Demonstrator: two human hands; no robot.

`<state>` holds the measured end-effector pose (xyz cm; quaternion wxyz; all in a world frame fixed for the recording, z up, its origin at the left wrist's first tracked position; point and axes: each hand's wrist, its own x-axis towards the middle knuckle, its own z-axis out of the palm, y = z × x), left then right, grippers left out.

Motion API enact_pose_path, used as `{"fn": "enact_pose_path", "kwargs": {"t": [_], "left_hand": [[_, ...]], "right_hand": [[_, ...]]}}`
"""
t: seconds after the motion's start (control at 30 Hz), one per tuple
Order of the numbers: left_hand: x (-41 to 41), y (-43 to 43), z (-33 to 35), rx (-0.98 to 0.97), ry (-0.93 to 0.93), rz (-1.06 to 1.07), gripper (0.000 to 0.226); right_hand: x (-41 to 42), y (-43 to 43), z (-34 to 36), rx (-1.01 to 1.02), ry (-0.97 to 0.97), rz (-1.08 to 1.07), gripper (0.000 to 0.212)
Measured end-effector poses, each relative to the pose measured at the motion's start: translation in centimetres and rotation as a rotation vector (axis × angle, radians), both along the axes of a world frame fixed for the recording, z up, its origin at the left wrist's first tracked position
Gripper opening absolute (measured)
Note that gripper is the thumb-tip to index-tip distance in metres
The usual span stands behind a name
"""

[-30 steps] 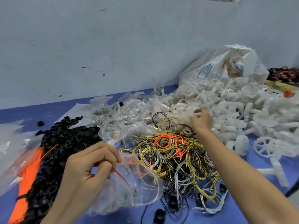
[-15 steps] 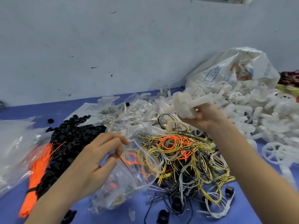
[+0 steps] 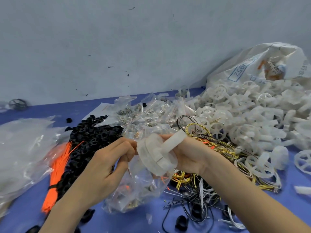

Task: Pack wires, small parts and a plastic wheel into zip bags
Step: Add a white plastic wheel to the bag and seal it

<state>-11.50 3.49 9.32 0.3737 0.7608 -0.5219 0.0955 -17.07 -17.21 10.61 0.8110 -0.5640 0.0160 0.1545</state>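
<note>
My right hand (image 3: 190,155) grips a white plastic wheel (image 3: 155,155) by its thick axle, held over the mouth of a clear zip bag (image 3: 134,189). My left hand (image 3: 107,163) pinches the bag's upper edge just left of the wheel. The bag hangs down to the blue table (image 3: 28,207) and holds orange wire and small metal parts. A tangle of yellow, black, white and orange wires (image 3: 215,148) lies behind and below my right wrist.
A big heap of white wheels (image 3: 255,121) spills from a white sack (image 3: 262,64) at the right. Black rings (image 3: 89,138) and a bundle of orange ties (image 3: 57,174) lie at the left beside clear plastic bags (image 3: 21,148). Small filled zip bags (image 3: 143,113) sit behind.
My right hand picked a white wheel from the heap and brought it left and down to the bag's mouth. My left hand kept its hold on the bag and lifted it a little.
</note>
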Motion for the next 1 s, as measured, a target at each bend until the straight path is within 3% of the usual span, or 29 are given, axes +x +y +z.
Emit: {"fn": "enact_pose_path", "kwargs": {"t": [0.13,0.33,0.53,0.8,1.0], "left_hand": [[0.0,0.2,0.0,-0.009,0.011,-0.009,0.021],[0.3,0.0,0.1,0.038,-0.228,0.034,0.026],[-0.3,-0.3,-1.0,-0.167,-0.049,0.078,0.022],[-0.9,-0.3,-1.1,-0.245,0.027,0.101,0.017],[-1.6,-1.3,-0.9,-0.209,0.029,0.006,0.018]], "right_hand": [[-0.4,0.3,-0.3,0.012,-0.050,-0.104,0.022],[-1.0,0.9,-0.6,-0.139,-0.053,-0.248,0.032],[-1.7,2.1,-1.3,-0.087,-0.004,-0.141,0.030],[-1.8,2.8,-1.7,0.143,0.063,0.016,0.025],[-1.7,3.2,-2.5,0.094,0.165,-0.151,0.023]]}}
